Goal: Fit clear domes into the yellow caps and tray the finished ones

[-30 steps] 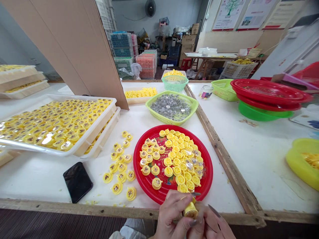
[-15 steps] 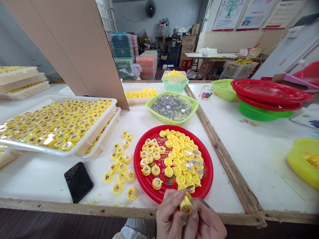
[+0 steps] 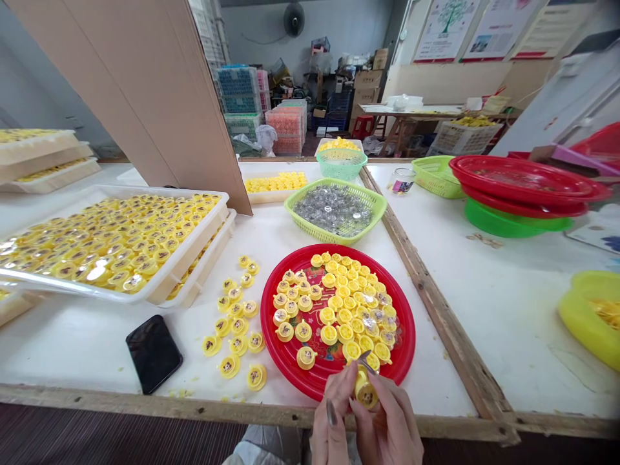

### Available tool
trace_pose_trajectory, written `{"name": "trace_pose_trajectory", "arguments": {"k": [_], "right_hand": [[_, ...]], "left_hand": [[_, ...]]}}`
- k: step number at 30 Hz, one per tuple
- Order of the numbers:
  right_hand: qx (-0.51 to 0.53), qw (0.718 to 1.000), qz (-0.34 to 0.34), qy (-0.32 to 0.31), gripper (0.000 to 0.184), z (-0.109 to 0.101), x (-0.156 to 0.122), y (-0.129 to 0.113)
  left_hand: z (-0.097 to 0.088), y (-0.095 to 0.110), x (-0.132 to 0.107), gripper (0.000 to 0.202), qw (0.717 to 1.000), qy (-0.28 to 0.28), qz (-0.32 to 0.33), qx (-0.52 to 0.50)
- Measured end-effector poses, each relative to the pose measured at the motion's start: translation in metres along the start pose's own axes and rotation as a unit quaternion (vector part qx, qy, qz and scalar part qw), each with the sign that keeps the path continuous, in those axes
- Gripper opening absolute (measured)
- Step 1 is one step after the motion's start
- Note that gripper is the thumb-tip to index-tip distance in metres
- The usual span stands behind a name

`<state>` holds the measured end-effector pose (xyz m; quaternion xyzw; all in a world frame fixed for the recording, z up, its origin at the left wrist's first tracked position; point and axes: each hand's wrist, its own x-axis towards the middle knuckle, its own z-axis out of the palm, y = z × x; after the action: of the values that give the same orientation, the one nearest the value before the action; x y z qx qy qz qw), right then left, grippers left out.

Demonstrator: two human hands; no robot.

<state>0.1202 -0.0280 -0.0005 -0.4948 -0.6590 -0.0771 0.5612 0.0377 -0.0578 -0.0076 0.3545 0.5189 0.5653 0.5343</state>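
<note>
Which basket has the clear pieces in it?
The lime-green basket just behind the red plate. Only it is filled with clear pieces; the teal basket beyond it carries yellow pieces.

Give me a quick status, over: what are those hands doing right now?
Left hand and right hand both on a yellow plastic cap. Thin metal tip at its top edge. Hands over the lower rim of a red plate.

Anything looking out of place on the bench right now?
Yes: loose yellow caps lie directly on the white table, outside any container, between the white tray and the red plate. Yellow crumbs are also scattered near the table's front edge.
</note>
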Motion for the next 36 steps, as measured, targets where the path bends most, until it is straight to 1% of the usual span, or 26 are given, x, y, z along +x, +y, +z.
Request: {"name": "trace_pose_trajectory", "arguments": {"k": [2, 4, 5, 7, 9, 11, 12, 14, 16, 18, 20, 21, 22, 23, 25, 26, 28, 30, 32, 33, 36], "right_hand": [[0.011, 0.999, 0.041, 0.027, 0.036, 0.004, -0.005, -0.004], [0.026, 0.995, 0.078, 0.051, 0.035, 0.008, -0.009, -0.007], [0.033, 0.994, 0.087, 0.058, 0.036, 0.009, -0.011, -0.007], [0.042, 0.995, 0.078, 0.055, 0.040, 0.013, -0.013, -0.005], [0.043, 0.998, 0.043, 0.033, 0.045, 0.016, -0.017, -0.001], [0.033, 0.999, 0.009, -0.008, 0.050, 0.018, -0.024, 0.002], [0.026, 0.999, 0.001, -0.041, 0.052, 0.018, -0.029, 0.003], [0.020, 0.993, -0.013, -0.115, 0.057, 0.013, -0.037, 0.007], [0.028, 0.987, -0.032, -0.152, 0.060, 0.003, -0.038, 0.017], [0.027, 0.988, -0.036, -0.145, 0.058, -0.010, -0.030, 0.035], [-0.015, 0.989, 0.001, -0.144, 0.050, -0.024, -0.014, 0.062], [-0.050, 0.985, 0.033, -0.160, 0.045, -0.030, -0.004, 0.076], [-0.084, 0.979, 0.045, -0.181, 0.040, -0.035, 0.004, 0.090], [-0.112, 0.971, 0.047, -0.206, 0.040, -0.039, 0.011, 0.103], [-0.149, 0.953, 0.026, -0.263, 0.043, -0.044, 0.020, 0.123], [-0.158, 0.945, 0.007, -0.287, 0.046, -0.045, 0.022, 0.129], [-0.167, 0.933, -0.036, -0.317, 0.045, -0.045, 0.021, 0.137], [-0.173, 0.929, -0.067, -0.319, 0.038, -0.044, 0.019, 0.141], [-0.175, 0.931, -0.085, -0.308, 0.031, -0.042, 0.018, 0.143], [-0.173, 0.933, -0.091, -0.301, 0.029, -0.042, 0.018, 0.144], [-0.142, 0.946, -0.086, -0.278, 0.024, -0.041, 0.019, 0.143]], "left_hand": [[0.004, 0.004, -0.001, 0.056, 0.999, 0.021, 0.035, 0.014], [0.006, 0.008, -0.002, 0.055, 0.998, 0.036, 0.046, 0.010], [0.006, 0.009, -0.001, 0.055, 0.998, 0.037, 0.047, 0.004], [0.006, 0.010, 0.006, 0.053, 0.999, 0.026, 0.039, -0.014], [0.003, 0.010, 0.017, 0.049, 0.999, 0.006, 0.008, -0.041], [-0.004, 0.010, 0.032, 0.042, 0.996, -0.011, -0.048, -0.073], [-0.009, 0.010, 0.040, 0.039, 0.993, -0.018, -0.077, -0.090], [-0.021, 0.011, 0.053, 0.035, 0.989, -0.036, -0.102, -0.106], [-0.035, 0.012, 0.061, 0.032, 0.992, -0.068, -0.077, -0.074], [-0.048, 0.012, 0.065, 0.029, 0.995, -0.096, -0.022, -0.002], [-0.055, 0.011, 0.067, 0.024, 0.987, -0.127, 0.037, 0.093], [-0.056, 0.012, 0.068, 0.021, 0.976, -0.153, 0.062, 0.144], [-0.056, 0.013, 0.070, 0.019, 0.959, -0.186, 0.083, 0.196], [-0.055, 0.014, 0.072, 0.017, 0.938, -0.223, 0.098, 0.247], [-0.051, 0.019, 0.077, 0.016, 0.888, -0.290, 0.114, 0.339], [-0.049, 0.021, 0.079, 0.017, 0.863, -0.312, 0.119, 0.380], [-0.048, 0.026, 0.084, 0.020, 0.818, -0.334, 0.133, 0.449], [-0.049, 0.030, 0.088, 0.021, 0.780, -0.342, 0.151, 0.502], [-0.051, 0.032, 0.092, 0.020, 0.756, -0.344, 0.167, 0.531], [-0.052, 0.033, 0.093, 0.018, 0.752, -0.341, 0.175, 0.537], [-0.050, 0.032, 0.100, 0.011, 0.759, -0.303, 0.198, 0.541]]}}
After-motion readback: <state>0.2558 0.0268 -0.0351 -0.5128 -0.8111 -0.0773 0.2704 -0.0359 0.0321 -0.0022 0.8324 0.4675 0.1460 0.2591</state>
